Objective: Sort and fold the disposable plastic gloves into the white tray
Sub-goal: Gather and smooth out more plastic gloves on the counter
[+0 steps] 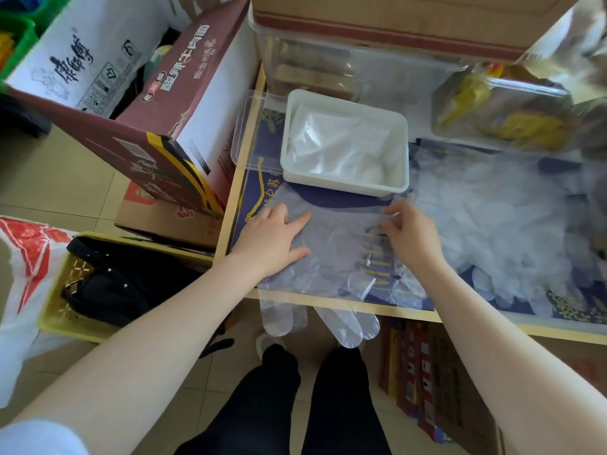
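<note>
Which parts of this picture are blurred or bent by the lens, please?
Head view: the top right corner is smeared, the wide lens bows the pale wooden table edge, and the heap of clear plastic gloves looks hazy; the white rectangular plastic tray is fairly sharp.

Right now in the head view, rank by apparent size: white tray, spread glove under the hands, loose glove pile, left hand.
1. loose glove pile
2. spread glove, hanging over the table edge
3. white tray, though it sits farther from the camera, so its rank against the glove is unsure
4. left hand
</note>
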Demonstrator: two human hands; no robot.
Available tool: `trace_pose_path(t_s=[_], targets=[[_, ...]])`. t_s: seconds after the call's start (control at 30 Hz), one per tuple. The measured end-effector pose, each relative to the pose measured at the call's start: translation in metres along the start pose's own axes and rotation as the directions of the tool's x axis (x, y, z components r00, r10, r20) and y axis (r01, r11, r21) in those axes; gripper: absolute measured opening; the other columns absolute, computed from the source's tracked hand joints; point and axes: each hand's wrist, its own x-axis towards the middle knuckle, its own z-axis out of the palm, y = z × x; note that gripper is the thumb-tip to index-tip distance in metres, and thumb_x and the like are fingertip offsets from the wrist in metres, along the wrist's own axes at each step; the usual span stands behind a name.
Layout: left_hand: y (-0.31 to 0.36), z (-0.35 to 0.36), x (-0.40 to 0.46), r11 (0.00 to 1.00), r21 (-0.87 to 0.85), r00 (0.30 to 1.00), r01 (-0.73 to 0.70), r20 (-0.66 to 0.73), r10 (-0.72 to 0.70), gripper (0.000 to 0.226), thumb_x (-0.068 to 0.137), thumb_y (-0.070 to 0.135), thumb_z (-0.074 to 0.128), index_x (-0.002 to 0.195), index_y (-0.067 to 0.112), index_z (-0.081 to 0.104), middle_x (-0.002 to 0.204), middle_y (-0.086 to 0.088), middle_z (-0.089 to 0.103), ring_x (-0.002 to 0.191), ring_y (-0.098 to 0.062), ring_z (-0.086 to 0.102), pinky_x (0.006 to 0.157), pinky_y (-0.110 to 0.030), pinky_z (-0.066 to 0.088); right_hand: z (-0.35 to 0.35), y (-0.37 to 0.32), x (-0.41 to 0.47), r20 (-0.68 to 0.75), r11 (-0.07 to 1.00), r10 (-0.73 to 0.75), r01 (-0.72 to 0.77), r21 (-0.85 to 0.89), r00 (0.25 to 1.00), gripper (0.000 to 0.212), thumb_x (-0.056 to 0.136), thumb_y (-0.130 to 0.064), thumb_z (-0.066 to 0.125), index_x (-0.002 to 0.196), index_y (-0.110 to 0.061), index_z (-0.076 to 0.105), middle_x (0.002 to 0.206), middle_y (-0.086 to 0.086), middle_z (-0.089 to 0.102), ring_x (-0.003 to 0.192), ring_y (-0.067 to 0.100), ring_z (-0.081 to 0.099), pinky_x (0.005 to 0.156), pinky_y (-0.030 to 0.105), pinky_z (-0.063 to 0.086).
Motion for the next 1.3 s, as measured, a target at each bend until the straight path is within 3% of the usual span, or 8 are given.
trace_pose_path(t_s=[0.13,0.43,0.57,0.73,0.87,0.97,1.1,1.3], targets=[[0.009,0.003,0.003,0.996,0.021,0.997,0.081,-0.007,-0.081,0.068,0.092,0.055,0.039,0.149,0.028,0.013,0.122,-0.01,0.039,0.116,-0.029,0.039,0.09,-0.036,0.037,-0.015,-0.007,-0.01,0.306,0.805,0.057,-0.225,0.549,0.95,0.028,0.092,-0.031,0.055,0.117,-0.018,0.052,0.099,0.003,0.07,0.085,0.013,0.067,0.073,0.026,0.052],[0.031,0.009,-0.001,0.975,0.05,0.976,0.214,-0.06,-0.211,0.068,0.093,0.053,0.038,0.148,0.024,0.012,0.144,-0.012,0.023,0.129,-0.031,0.027,0.104,-0.039,0.029,-0.025,-0.015,-0.013,0.438,0.852,-0.056,-0.185,0.489,0.897,0.034,0.084,-0.021,0.068,0.115,-0.012,0.055,0.094,-0.001,0.062,0.065,0.003,0.059,0.054,0.018,0.05],[0.04,0.01,0.001,0.971,-0.024,0.971,0.238,-0.022,-0.239,0.078,0.09,0.059,0.037,0.15,0.018,0.008,0.156,-0.009,0.006,0.142,-0.029,0.007,0.114,-0.039,0.017,-0.032,-0.011,-0.015,0.662,0.871,-0.085,-0.267,0.412,0.745,0.015,0.085,-0.019,0.066,0.099,-0.014,0.064,0.086,0.012,0.061,0.073,0.019,0.055,0.074,0.033,0.051],[0.045,0.0,0.006,0.97,-0.053,0.97,0.237,0.073,-0.233,0.072,0.088,0.067,0.027,0.149,0.031,0.011,0.155,-0.014,0.005,0.14,-0.038,0.005,0.112,-0.045,0.019,-0.039,-0.013,-0.007,0.571,0.605,-0.161,-0.377,0.701,0.805,0.012,0.088,0.0,0.056,0.083,-0.009,0.061,0.065,-0.001,0.06,0.049,0.007,0.042,0.051,0.018,0.031],[0.044,0.002,0.006,0.975,0.01,0.97,0.221,0.102,-0.221,0.079,0.083,0.073,0.029,0.148,0.036,0.004,0.155,-0.016,0.001,0.14,-0.04,0.002,0.111,-0.046,0.02,-0.035,0.009,0.0,0.32,0.976,0.035,-0.101,0.194,0.947,0.009,0.085,-0.011,0.061,0.094,-0.012,0.061,0.074,-0.001,0.057,0.062,0.013,0.053,0.05,0.018,0.039],[0.043,0.009,0.004,0.978,0.053,0.974,0.201,0.094,-0.205,0.08,0.085,0.071,0.032,0.148,0.035,-0.003,0.156,-0.016,-0.004,0.14,-0.04,-0.001,0.113,-0.047,0.017,-0.029,0.025,-0.012,0.188,0.988,-0.066,0.091,-0.126,0.98,0.025,0.086,-0.017,0.059,0.111,-0.014,0.057,0.103,0.005,0.056,0.096,0.027,0.052,0.072,0.029,0.04],[0.041,0.01,0.004,0.98,0.096,0.979,0.176,0.087,-0.184,0.081,0.085,0.07,0.032,0.148,0.034,-0.007,0.155,-0.017,-0.005,0.14,-0.041,0.002,0.113,-0.047,0.017,-0.019,0.014,-0.038,0.138,0.919,-0.394,0.392,0.041,0.909,0.014,0.088,-0.021,0.062,0.092,-0.01,0.067,0.087,0.002,0.059,0.08,0.02,0.051,0.07,0.035,0.044],[0.042,0.007,0.004,0.977,0.146,0.981,0.156,0.09,-0.17,0.08,0.087,0.069,0.03,0.148,0.032,-0.007,0.154,-0.02,-0.002,0.138,-0.042,0.008,0.111,-0.046,0.018,-0.002,0.004,-0.055,0.412,0.982,-0.172,0.124,0.14,0.895,0.028,0.079,-0.029,0.072,0.101,-0.015,0.065,0.083,-0.004,0.064,0.073,0.006,0.056,0.063,0.011,0.043]])
